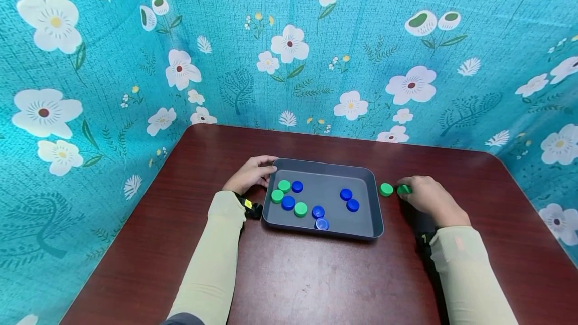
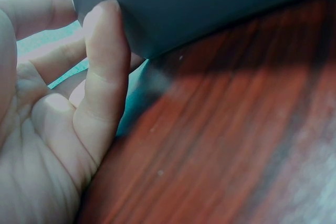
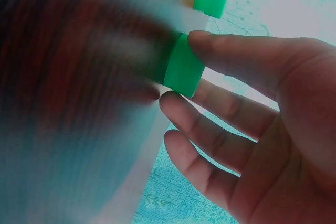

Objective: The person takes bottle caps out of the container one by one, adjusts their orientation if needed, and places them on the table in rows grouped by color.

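Observation:
A grey rectangular tray (image 1: 331,234) lies on the table with three green bottle caps (image 1: 300,209) and several blue bottle caps (image 1: 288,202) in it. At its far left corner my left hand (image 1: 253,174) holds the tray's edge; in the left wrist view the thumb (image 2: 107,61) lies against the grey side wall. To the right of the tray my right hand (image 1: 426,194) pinches a green cap (image 3: 185,66) at table level, thumb on one side and fingers on the other. Another green cap (image 1: 386,189) rests between that hand and the tray.
The dark red-brown wooden table (image 1: 316,280) has rounded far corners. A turquoise flowered cloth (image 1: 289,89) hangs behind it and along both sides. Wrist cameras (image 1: 255,209) are strapped below both hands.

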`<state>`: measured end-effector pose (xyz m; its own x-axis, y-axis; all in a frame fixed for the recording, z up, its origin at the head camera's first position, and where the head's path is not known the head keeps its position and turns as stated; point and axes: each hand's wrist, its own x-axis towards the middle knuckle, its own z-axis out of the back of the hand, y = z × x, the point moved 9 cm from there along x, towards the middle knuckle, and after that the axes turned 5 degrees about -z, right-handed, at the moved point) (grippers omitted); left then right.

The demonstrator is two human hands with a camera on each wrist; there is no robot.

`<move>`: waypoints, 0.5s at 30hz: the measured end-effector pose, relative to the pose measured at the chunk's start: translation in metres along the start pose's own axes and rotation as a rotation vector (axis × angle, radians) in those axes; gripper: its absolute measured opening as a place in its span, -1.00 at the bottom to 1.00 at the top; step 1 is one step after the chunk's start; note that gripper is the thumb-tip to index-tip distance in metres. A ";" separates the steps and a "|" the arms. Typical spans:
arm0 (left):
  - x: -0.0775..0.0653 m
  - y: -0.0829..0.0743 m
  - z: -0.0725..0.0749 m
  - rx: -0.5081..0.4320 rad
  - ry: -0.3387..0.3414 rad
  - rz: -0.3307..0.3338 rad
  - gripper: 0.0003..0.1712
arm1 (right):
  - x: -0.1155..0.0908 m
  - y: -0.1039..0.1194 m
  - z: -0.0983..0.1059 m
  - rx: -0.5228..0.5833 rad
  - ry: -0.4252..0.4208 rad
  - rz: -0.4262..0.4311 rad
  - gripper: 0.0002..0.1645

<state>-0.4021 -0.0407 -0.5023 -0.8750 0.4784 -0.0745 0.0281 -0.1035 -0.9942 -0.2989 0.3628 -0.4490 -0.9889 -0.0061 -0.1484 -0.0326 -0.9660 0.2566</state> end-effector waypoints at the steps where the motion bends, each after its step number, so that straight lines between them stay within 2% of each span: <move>1: 0.000 0.000 0.000 0.000 -0.002 0.001 -0.57 | 0.000 0.000 0.000 0.001 0.000 -0.001 -0.55; 15: -0.002 0.000 0.000 -0.009 -0.017 0.014 -0.58 | 0.002 -0.002 -0.001 -0.001 -0.009 -0.016 -0.48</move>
<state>-0.4001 -0.0413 -0.5017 -0.8827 0.4618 -0.0875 0.0449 -0.1024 -0.9937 -0.3007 0.3643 -0.4510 -0.9895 0.0122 -0.1438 -0.0487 -0.9661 0.2535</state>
